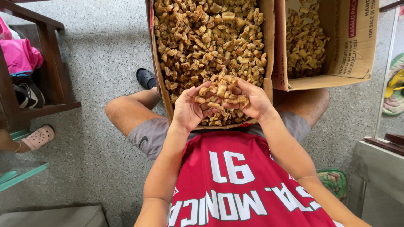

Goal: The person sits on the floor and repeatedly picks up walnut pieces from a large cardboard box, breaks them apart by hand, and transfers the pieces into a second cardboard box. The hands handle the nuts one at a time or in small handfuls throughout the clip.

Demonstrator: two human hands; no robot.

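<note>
The left hand (188, 110) and right hand (252, 101) are cupped together, their grip loosely holding a heap of crunchy brown pieces (221, 94) above the full cardboard box (159, 63). The bits look light, dry and easy to break. They seem best scooped from below, not squeezed.

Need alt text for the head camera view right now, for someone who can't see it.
Left hand and right hand cup a heap of golden-brown fried pieces above a full cardboard box. A second box, partly filled, stands beside it on the speckled floor.
</note>
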